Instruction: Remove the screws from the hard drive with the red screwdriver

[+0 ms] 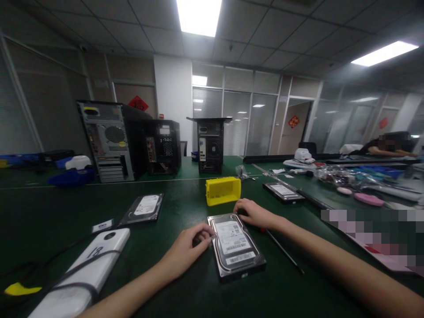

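Hard drive (236, 240) flat on table (195, 293), between the hands, long axis running away, slightly left. Left hand (189, 245) at its left edge, fingers curled; right hand (254, 214) by far-right corner, fingers bent. Can't tell if either pinches anything.

- From the central hard drive (236, 243), we are finding a yellow bin (223, 191) blocking 12 o'clock.
- At 11 o'clock, bare green tabletop (183, 199) is giving us a gap between that bin and the left drive (147, 207).
- At 3 o'clock, a screwdriver shaft (285, 251) is lying across our way.
- At 9 o'clock, a white casing (99, 256) is barring us.
- Toward 6 o'clock, we are seeing open room.
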